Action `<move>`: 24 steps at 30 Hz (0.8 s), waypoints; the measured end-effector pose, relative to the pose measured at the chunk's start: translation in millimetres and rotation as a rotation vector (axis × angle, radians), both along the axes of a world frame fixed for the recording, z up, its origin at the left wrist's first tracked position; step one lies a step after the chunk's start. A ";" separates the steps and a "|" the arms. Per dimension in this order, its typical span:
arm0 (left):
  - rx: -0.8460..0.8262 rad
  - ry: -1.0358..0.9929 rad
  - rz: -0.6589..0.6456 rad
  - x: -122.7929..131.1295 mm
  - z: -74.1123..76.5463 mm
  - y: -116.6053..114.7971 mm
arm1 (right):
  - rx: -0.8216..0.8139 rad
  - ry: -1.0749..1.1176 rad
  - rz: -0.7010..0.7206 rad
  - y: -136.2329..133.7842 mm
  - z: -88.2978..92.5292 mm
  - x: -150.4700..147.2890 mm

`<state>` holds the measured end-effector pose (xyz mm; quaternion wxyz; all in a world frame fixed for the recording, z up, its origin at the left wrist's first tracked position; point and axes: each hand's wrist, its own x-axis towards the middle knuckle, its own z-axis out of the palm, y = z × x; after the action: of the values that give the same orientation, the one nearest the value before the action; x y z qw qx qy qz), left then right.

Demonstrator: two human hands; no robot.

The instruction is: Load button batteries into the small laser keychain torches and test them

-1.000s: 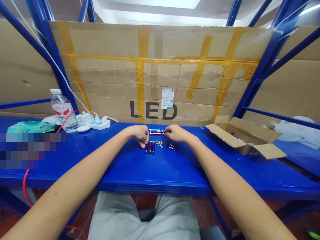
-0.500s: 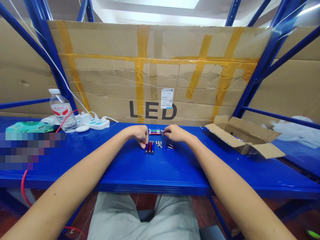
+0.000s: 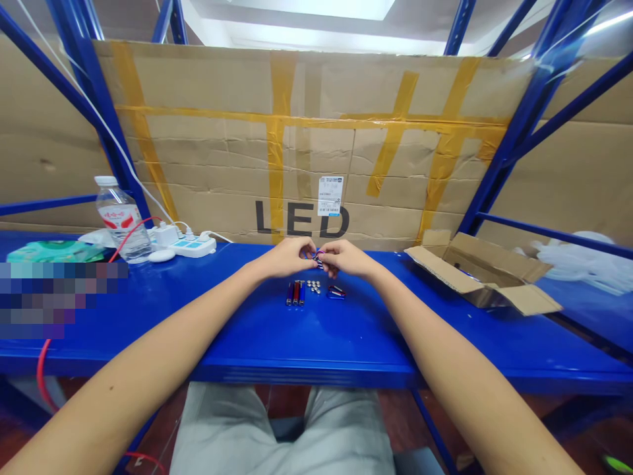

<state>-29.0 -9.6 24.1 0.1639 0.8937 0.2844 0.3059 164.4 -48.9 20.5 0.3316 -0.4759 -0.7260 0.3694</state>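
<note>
My left hand (image 3: pixel 293 256) and my right hand (image 3: pixel 345 258) meet over the back of the blue table. Their fingertips close around small shiny metal clips (image 3: pixel 319 261). The row of slim coloured metal tubes behind them is mostly covered by my left hand. What exactly each hand pinches is too small to make out. Nearer to me, several short blue and red metal tubes (image 3: pixel 295 293) lie side by side. Just right of them is a cluster of small silver button-like discs (image 3: pixel 314 286). Red and blue carabiner clips (image 3: pixel 337 292) rest below my right hand.
An open cardboard box (image 3: pixel 465 270) stands on the right of the blue table (image 3: pixel 316 336). At the left are a water bottle (image 3: pixel 121 221), a white power strip (image 3: pixel 194 247) and a green packet (image 3: pixel 54 252). A large cardboard sheet (image 3: pixel 212 165) rises behind.
My left hand has left the blue and red tubes and moved up and right to join my right hand. My right hand has stayed near the clips.
</note>
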 end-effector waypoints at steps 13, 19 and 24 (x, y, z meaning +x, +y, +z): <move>0.026 -0.242 0.064 8.3 -6.1 -9.6 | 0.076 0.039 -0.013 0.9 -2.8 -2.1; -0.097 -0.440 0.053 7.8 -3.8 -6.0 | 0.285 -0.227 -0.032 -7.9 -0.1 -10.4; -0.085 -0.436 0.021 5.8 -0.9 -5.5 | 0.344 -0.180 -0.049 -6.0 -1.3 -9.9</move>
<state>-23.2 -15.1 23.2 0.2560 0.7956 0.2642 0.4814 154.5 -54.9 19.2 0.3509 -0.4609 -0.7933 0.1876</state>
